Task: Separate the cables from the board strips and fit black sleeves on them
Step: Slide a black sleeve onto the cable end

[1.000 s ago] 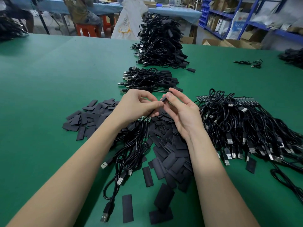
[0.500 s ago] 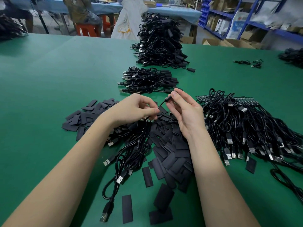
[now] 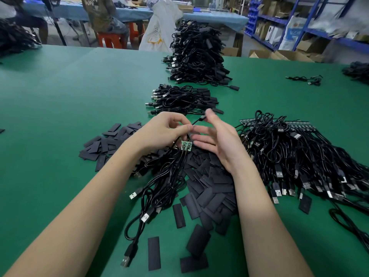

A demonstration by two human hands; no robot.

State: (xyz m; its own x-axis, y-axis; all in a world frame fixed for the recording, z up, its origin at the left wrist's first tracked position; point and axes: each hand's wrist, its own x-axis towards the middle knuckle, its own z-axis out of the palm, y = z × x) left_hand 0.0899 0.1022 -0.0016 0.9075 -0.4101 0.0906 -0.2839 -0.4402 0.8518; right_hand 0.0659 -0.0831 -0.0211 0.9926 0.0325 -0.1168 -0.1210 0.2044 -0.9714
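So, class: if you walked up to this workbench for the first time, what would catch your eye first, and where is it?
First, the two bare hands at the centre: the left hand pinches a small green board strip with black cables hanging from it, while the right hand is open beside it. Then the tall stack of cables at the far middle of the green table, and the loose black sleeves scattered between the forearms.

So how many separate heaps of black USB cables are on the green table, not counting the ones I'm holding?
5, maybe more out of frame: tall far heap, small heap, big right heap, left-edge heap, right-edge heap.
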